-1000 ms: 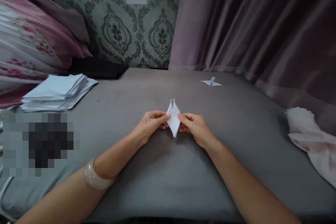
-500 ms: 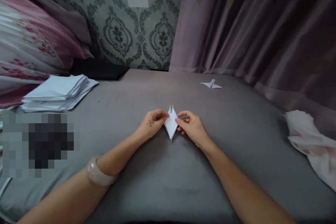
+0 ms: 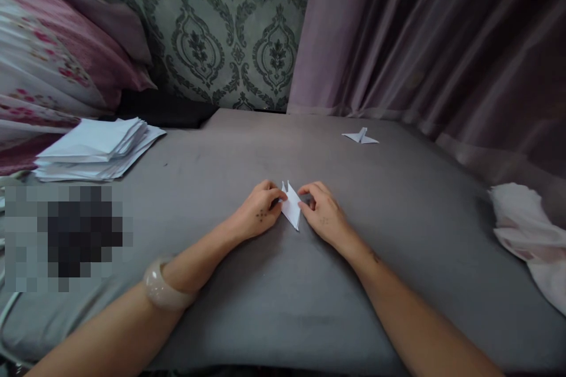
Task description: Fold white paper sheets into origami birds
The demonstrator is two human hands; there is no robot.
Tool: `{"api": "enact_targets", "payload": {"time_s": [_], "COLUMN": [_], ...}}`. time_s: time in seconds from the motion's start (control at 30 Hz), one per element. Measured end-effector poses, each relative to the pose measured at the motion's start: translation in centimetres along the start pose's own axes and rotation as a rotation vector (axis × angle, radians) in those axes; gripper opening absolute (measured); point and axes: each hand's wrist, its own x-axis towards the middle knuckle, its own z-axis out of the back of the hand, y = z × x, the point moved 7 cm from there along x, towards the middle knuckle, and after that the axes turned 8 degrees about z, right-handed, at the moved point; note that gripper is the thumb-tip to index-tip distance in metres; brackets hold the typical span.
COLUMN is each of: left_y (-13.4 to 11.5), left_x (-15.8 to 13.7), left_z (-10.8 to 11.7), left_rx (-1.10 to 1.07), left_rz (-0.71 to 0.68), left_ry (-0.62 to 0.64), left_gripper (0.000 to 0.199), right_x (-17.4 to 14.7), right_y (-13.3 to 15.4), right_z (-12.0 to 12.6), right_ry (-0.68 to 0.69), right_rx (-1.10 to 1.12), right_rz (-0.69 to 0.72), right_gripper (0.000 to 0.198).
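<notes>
A small folded white paper (image 3: 291,207), kite-shaped with two narrow points at its far end, is tilted between my hands just above or on the grey cloth. On its left edge my left hand (image 3: 260,207) is closed, thumb and forefinger pinching the paper. My right hand (image 3: 326,215) is at the opposite edge with fingers curled. A gap shows between its thumb and forefinger, and the thumb tip is at or barely touching the paper. A pale bangle (image 3: 164,287) circles my left forearm.
A folded paper bird (image 3: 361,136) lies at the back right. Stacked white paper (image 3: 95,150) sits at the back left, near a black folded item (image 3: 170,109). Pale crumpled cloth (image 3: 522,224) lies on the right. Curtains (image 3: 424,41) hang on both sides.
The folded paper has turned, its near tip swinging right. My right thumb and forefinger have loosened from its edge, while my left hand keeps its pinch. The view has tipped slightly down.
</notes>
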Motion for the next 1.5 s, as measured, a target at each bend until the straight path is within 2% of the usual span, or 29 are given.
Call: {"api": "enact_targets", "payload": {"time_s": [0.13, 0.23, 0.6, 0.77, 0.9, 1.03, 1.13, 1.3, 1.5], "left_y": [0.3, 0.3, 0.6, 1.3, 1.7, 2.5, 2.5, 1.8, 2.0], "left_x": [-0.1, 0.0, 0.3, 0.7, 0.9, 1.0, 0.8, 0.7, 0.8], "left_z": [0.1, 0.4, 0.9, 0.7, 0.5, 0.8, 0.7, 0.5, 0.4], "left_rx": [-0.011, -0.033, -0.125, -0.185, -0.247, -0.392, -0.331, -0.243, -0.175], "left_rz": [0.034, 0.045, 0.088, 0.149, 0.213, 0.339, 0.374, 0.28, 0.299], "left_ry": [0.099, 0.109, 0.053, 0.071, 0.1, 0.064, 0.075, 0.095, 0.103], "left_gripper": [0.029, 0.024, 0.018, 0.022, 0.03, 0.042, 0.047, 0.039, 0.034], "right_x": [-0.4, -0.5, 0.0, 0.6, 1.4, 2.0, 2.1, 1.9, 1.7], "right_y": [0.8, 1.0, -0.7, -1.0, -0.9, -1.0, -1.1, -1.5, -1.9], "right_z": [0.0, 0.1, 0.1, 0.1, 0.1, -0.1, -0.1, -0.3, -0.6], "right_ry": [0.091, 0.104, 0.102, 0.083, 0.088, 0.171, 0.201, 0.238, 0.234], "right_rx": [0.055, 0.061, 0.234, 0.21, 0.225, 0.261, 0.297, 0.33, 0.365], "right_rz": [0.123, 0.145, -0.044, -0.077, -0.061, -0.085, -0.08, -0.112, -0.175], "right_gripper": [0.04, 0.042, 0.03, 0.025, 0.023, 0.022, 0.022, 0.025, 0.025]}}
